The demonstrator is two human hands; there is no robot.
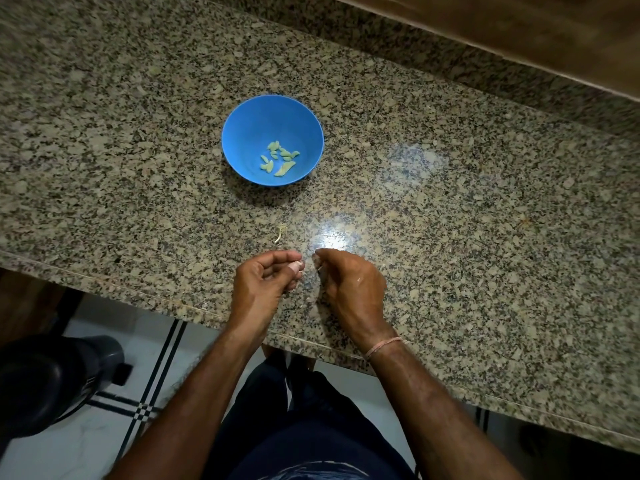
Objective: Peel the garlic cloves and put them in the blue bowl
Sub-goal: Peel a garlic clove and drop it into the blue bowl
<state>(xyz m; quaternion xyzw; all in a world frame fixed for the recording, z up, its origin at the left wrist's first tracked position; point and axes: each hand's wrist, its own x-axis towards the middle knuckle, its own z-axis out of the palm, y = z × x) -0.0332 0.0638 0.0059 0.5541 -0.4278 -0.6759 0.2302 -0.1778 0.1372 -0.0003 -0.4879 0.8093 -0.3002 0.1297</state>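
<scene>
A home kitchen, seen from above. A speckled granite countertop spans 9 to 3 o'clock, with a wooden surface at 1 o'clock. A blue bowl of peeled garlic cloves sits near centre. White floor tiles with black lines show at 7 o'clock.

garlic clove: mostly hidden in left hand | right hand: whether it holds anything too small to tell

One blue bowl, two hands
</scene>
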